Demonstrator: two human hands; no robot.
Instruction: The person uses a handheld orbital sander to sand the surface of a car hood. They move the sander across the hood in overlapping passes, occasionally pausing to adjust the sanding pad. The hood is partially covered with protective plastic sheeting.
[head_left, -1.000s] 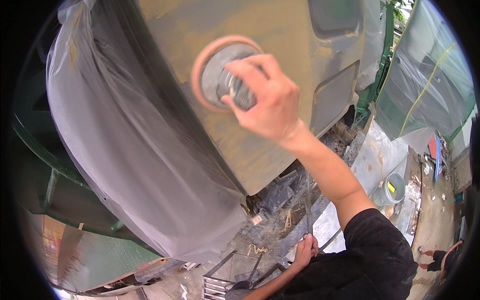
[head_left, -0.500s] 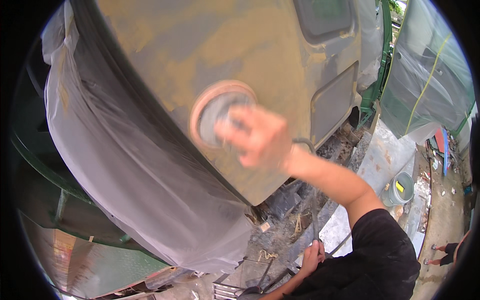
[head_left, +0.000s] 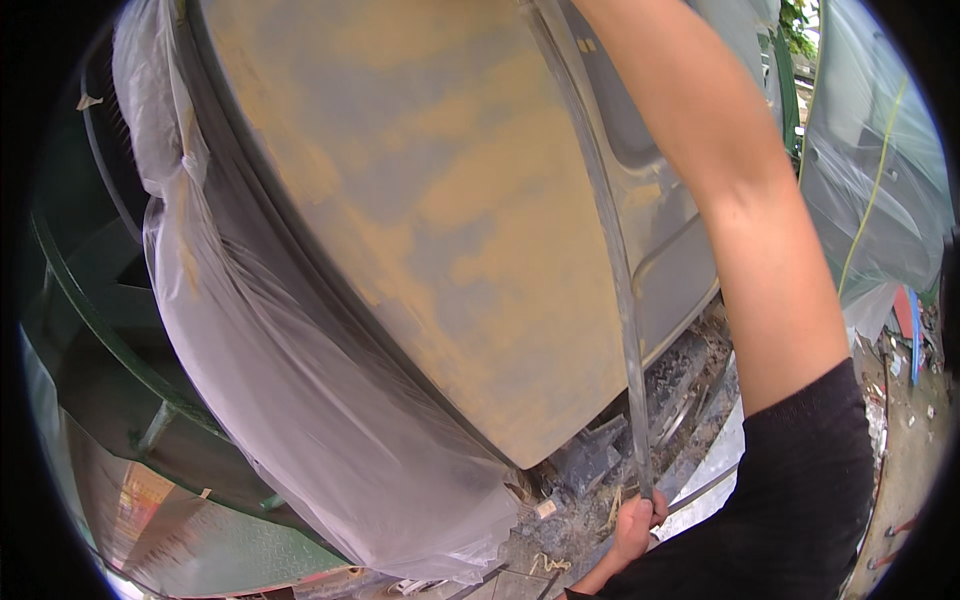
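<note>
A large body panel [head_left: 420, 200], patchy tan over grey, fills the middle of the view and narrows to a corner at the bottom. My left hand [head_left: 635, 525] is closed around a grey hose [head_left: 610, 230] below that corner. From there the hose runs up along the right part of the panel and leaves at the top edge. My right arm stretches upward across the panel's right side. The right hand is beyond the top edge, so its fingers and anything in them are hidden.
Translucent plastic sheeting [head_left: 330, 400] drapes along the panel's left edge. Farther left curves a dark green rail [head_left: 120, 360]. Recessed grey panels [head_left: 680, 270] lie behind my arm. Debris [head_left: 590, 470] covers the ground below; another plastic sheet [head_left: 865, 170] hangs at right.
My right hand has moved up out of view with the round sander it held against the panel. The hose now stretches up along the panel. My left hand still grips it.
</note>
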